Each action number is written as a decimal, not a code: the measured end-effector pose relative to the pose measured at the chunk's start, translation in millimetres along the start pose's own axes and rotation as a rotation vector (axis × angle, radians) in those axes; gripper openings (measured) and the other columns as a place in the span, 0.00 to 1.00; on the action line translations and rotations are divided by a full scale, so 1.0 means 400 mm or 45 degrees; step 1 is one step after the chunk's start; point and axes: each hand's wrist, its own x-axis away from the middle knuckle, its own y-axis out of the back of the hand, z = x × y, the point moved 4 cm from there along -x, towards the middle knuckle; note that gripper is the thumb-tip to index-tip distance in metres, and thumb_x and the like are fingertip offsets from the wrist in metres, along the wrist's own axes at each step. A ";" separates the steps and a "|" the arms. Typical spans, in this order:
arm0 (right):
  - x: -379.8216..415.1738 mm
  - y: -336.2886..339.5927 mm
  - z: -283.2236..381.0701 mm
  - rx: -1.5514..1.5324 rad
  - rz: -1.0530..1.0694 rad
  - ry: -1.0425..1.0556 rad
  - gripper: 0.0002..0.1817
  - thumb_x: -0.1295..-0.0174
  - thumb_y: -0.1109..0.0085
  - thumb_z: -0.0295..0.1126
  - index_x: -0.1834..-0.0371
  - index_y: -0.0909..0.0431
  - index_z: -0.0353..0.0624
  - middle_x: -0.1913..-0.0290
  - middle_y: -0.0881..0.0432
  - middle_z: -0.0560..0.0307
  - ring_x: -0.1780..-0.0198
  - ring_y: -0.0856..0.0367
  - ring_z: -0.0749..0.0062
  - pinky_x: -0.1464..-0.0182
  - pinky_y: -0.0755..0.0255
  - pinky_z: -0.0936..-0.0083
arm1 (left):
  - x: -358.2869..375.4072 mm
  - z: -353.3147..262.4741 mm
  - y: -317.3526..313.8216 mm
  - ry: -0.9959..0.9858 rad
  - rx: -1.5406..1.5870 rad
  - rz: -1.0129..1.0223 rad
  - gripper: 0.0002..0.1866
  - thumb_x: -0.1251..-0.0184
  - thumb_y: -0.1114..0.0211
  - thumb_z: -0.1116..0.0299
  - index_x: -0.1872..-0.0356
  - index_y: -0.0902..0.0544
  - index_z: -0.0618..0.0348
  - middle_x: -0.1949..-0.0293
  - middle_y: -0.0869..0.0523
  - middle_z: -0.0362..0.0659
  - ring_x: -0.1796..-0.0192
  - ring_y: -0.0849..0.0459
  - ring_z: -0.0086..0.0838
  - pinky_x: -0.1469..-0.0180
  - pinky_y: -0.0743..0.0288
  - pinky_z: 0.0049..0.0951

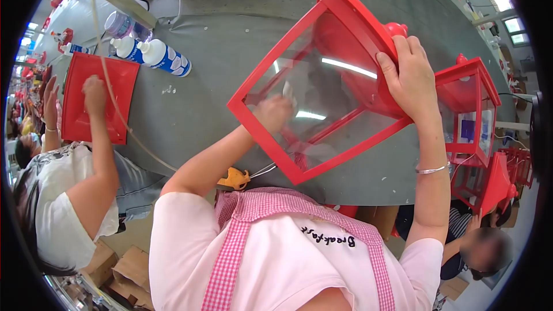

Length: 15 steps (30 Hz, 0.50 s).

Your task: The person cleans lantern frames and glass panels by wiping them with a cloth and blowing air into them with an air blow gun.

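A large red lantern [314, 144] with clear panels is held tilted over the grey table. My right hand [410, 78] grips the edge of its red top beside the round knob [396, 29], thumb on the near side. Through the clear panel my left hand [273, 112] shows, its forearm passing behind the lantern's lower left edge. The left fingers are closed around a small white piece [287, 88], blurred, that looks like cloth or tissue. Below the lantern's left corner, an orange-handled tool [235, 178] with thin metal prongs rests at the table edge.
Two white bottles with blue labels [167, 57] lie at the upper left. A co-worker's hand [94, 95] is over a red panel [72, 98] at left. Another red lantern [469, 109] stands close on the right, with a person below it. A cord [109, 89] hangs across the left side.
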 end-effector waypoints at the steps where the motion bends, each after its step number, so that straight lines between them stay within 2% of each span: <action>1: 0.000 0.000 -0.002 0.002 -0.001 -0.013 0.18 0.28 0.47 0.41 0.47 0.29 0.36 0.55 0.27 0.46 0.51 0.25 0.47 0.51 0.29 0.59 | 0.018 -0.023 -0.004 -0.078 0.115 0.061 0.14 0.48 0.38 0.72 0.59 0.14 0.53 0.50 0.18 0.39 0.47 0.19 0.36 0.48 0.20 0.32; 3: 0.000 -0.001 -0.002 0.011 -0.006 -0.013 0.18 0.29 0.47 0.41 0.47 0.29 0.36 0.55 0.27 0.46 0.51 0.25 0.47 0.51 0.29 0.58 | 0.034 -0.057 -0.014 -0.230 0.345 0.181 0.14 0.48 0.38 0.72 0.59 0.14 0.53 0.51 0.18 0.38 0.46 0.19 0.36 0.47 0.19 0.32; 6: 0.000 0.000 -0.006 0.015 0.006 -0.038 0.18 0.29 0.47 0.41 0.47 0.29 0.36 0.55 0.27 0.46 0.50 0.25 0.47 0.51 0.28 0.58 | -0.109 -0.089 -0.081 -0.321 0.288 0.123 0.13 0.47 0.39 0.72 0.59 0.14 0.51 0.52 0.17 0.39 0.45 0.19 0.37 0.46 0.19 0.33; 8: 0.000 -0.002 -0.006 0.006 0.031 -0.057 0.19 0.29 0.47 0.41 0.47 0.29 0.36 0.54 0.27 0.46 0.50 0.25 0.47 0.51 0.28 0.58 | -0.252 -0.102 -0.095 -0.343 0.160 -0.220 0.09 0.43 0.38 0.68 0.62 0.14 0.49 0.54 0.18 0.38 0.47 0.18 0.35 0.56 0.16 0.34; 10: 0.000 -0.001 -0.003 0.024 0.035 -0.057 0.19 0.29 0.47 0.42 0.47 0.29 0.36 0.54 0.27 0.46 0.50 0.25 0.47 0.52 0.28 0.58 | -0.360 -0.104 -0.087 -0.119 0.347 -0.285 0.09 0.44 0.38 0.70 0.63 0.14 0.50 0.53 0.17 0.39 0.47 0.19 0.38 0.54 0.17 0.34; 12: -0.004 -0.002 -0.001 0.027 0.035 -0.040 0.19 0.29 0.47 0.42 0.47 0.29 0.36 0.54 0.27 0.46 0.50 0.25 0.48 0.52 0.28 0.58 | -0.374 -0.165 -0.137 -0.138 0.435 -0.334 0.09 0.44 0.38 0.70 0.63 0.15 0.50 0.54 0.17 0.40 0.48 0.19 0.38 0.53 0.18 0.34; 15: -0.007 -0.008 -0.001 0.004 0.060 -0.057 0.19 0.28 0.47 0.42 0.46 0.29 0.37 0.54 0.27 0.46 0.50 0.25 0.48 0.52 0.28 0.58 | -0.299 -0.219 -0.162 -0.200 0.561 -0.391 0.09 0.46 0.38 0.71 0.63 0.15 0.51 0.55 0.17 0.41 0.49 0.19 0.39 0.52 0.19 0.35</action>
